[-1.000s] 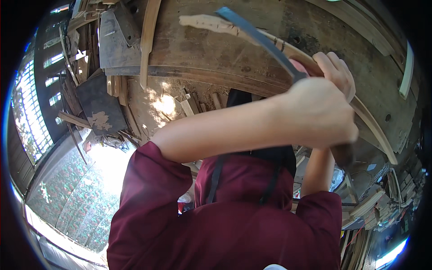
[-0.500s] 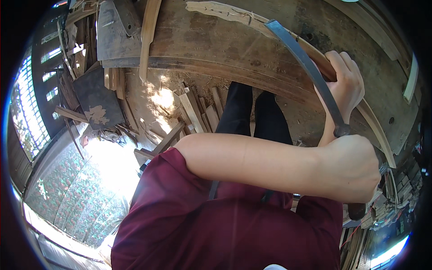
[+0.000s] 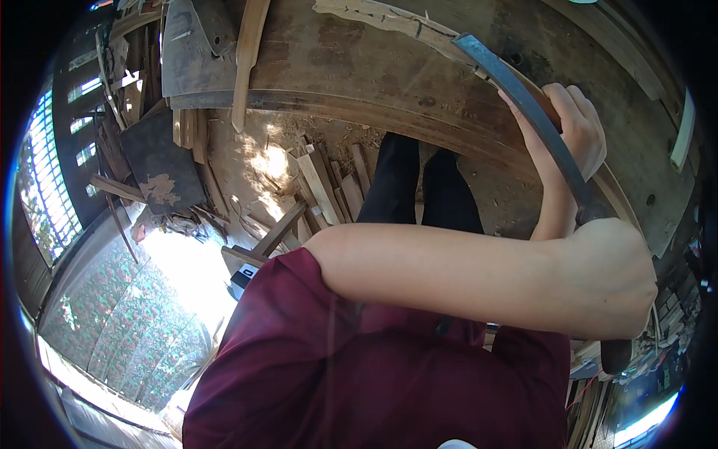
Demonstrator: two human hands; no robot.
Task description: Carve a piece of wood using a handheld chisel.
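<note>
Looking at a long, narrow strip of wood [image 3: 426,31] in the head view, lying lengthwise over a worn brown workbench [image 3: 359,71] from the top edge down toward the right side. Pale and raw at the far end, pretty ragged along the near edge, with a little splinter standing up. Gets browner and smoother toward the right hand [image 3: 580,135]. Looks bowed, though probably best not to trust that through a fisheye.

Got the right hand curled around the strip, fingers over the top, snug rather than spread. Got the left hand [image 3: 615,269] in a closed fist on a long flat metal tool [image 3: 538,123], with its dark rounded handle end [image 3: 616,358] poking out below. Can't see the left fingers properly from this side. Blue-grey blade, square tip, tip lined up over the strip just left of the right hand. Can't tell touching from hovering there.

As for writing: can spot a few short dark strokes across the pale part of the strip, more like marking lines than lettering. Also a small black item [image 3: 243,275] beside the left sleeve [image 3: 273,329], with a bold dark character on a white patch. Plus a speckled green-and-red sheet [image 3: 134,337] at lower left, too washed out for finer detail
</note>
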